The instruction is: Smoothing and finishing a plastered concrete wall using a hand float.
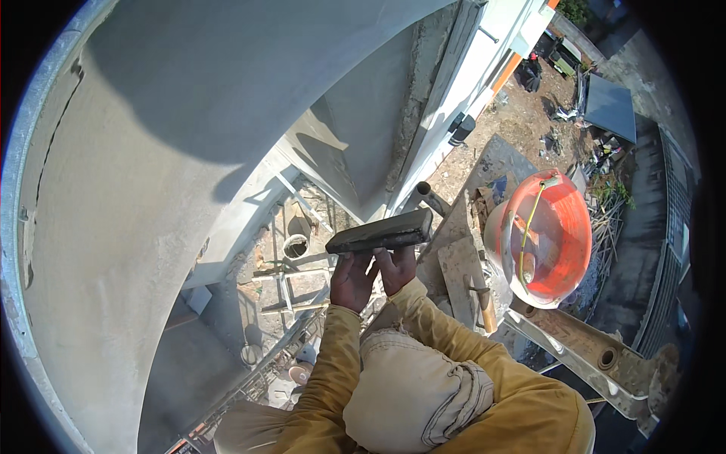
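My left hand (353,281) and my right hand (395,268) both hold a dark grey rectangular block (378,231) from below, slightly tilted above my knee. To the right, a trowel (485,310) with a wooden handle lies on a worn board (445,265). Beside it stands an orange bucket (563,234) with cloudy water, a pale object in it and a thin yellow-green handle across it.
A curved plastered wall (113,212) fills the left, with a white column (442,117) ahead. A metal pipe end (431,195) sticks up beyond the block. Scaffold planking (563,329) runs right. Far below lie rubble, timber and debris (283,299).
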The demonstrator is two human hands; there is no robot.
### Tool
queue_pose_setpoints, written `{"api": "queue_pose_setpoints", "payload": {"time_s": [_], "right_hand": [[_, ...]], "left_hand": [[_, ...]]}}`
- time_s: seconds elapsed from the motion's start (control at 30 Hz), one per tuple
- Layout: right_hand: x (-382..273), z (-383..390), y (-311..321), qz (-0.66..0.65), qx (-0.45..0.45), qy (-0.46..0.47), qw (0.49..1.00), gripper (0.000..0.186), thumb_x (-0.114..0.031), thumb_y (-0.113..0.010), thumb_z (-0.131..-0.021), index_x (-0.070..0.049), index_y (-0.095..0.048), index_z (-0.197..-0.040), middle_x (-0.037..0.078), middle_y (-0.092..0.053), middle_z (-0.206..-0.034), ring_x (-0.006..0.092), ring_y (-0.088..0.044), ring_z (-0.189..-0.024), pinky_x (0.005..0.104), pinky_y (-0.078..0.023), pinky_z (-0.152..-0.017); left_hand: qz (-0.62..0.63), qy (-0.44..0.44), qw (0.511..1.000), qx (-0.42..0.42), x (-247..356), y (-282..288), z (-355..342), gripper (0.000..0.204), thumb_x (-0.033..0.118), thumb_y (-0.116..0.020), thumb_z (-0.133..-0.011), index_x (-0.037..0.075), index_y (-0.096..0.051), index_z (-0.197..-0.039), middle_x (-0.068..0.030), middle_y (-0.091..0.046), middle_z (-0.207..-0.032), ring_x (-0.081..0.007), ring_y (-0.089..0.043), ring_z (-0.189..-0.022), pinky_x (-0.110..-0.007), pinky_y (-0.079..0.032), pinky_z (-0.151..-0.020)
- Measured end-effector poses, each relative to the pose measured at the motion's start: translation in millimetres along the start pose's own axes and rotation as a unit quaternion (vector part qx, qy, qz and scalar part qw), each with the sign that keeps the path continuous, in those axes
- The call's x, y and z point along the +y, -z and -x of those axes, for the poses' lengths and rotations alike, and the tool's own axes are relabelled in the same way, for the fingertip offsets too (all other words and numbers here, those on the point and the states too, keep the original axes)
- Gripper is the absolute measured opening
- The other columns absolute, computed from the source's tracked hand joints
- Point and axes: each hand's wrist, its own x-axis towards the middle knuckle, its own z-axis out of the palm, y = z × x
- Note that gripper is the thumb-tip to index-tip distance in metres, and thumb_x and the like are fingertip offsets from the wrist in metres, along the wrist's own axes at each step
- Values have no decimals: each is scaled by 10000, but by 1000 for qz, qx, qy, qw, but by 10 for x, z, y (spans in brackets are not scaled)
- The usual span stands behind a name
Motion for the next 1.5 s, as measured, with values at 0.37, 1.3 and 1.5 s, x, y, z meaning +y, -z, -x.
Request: {"api": "queue_pose_setpoints", "payload": {"time_s": [0.37, 1.3, 1.5], "right_hand": [[-681, -856, -557, 197, 71, 265, 941, 429, -166, -625, -885, 48, -417, -1194, 191, -539, -1029, 264, -570, -894, 375, -466, -812], [-934, -981, -815, 170, 128, 322, 922, 449, -92, -641, -828, 19, -433, -1209, 187, -490, -1105, 305, -516, -989, 391, -458, -840], [-1493, -1089, -934, 207, 100, 467, 854, 499, -110, -639, -828, 26, -438, -1265, 182, -500, -1068, 282, -510, -921, 345, -442, -796]], "left_hand": [[-777, 241, 569, -123, 1208, 304, -103, 854, 505, -723, -789, -25, -401, -1375, -248, -553, -1260, -316, -559, -1161, -361, -449, -976], [-746, 265, 601, 108, 1951, 1704, 2080, 620, 366, -697, -859, -30, -483, -1285, -198, -577, -1244, -287, -565, -1163, -384, -457, -981], [-740, 284, 599, 110, 1904, 1680, 2053, 617, 368, -690, -868, -38, -481, -1283, -214, -557, -1271, -291, -548, -1183, -383, -446, -992]]}}
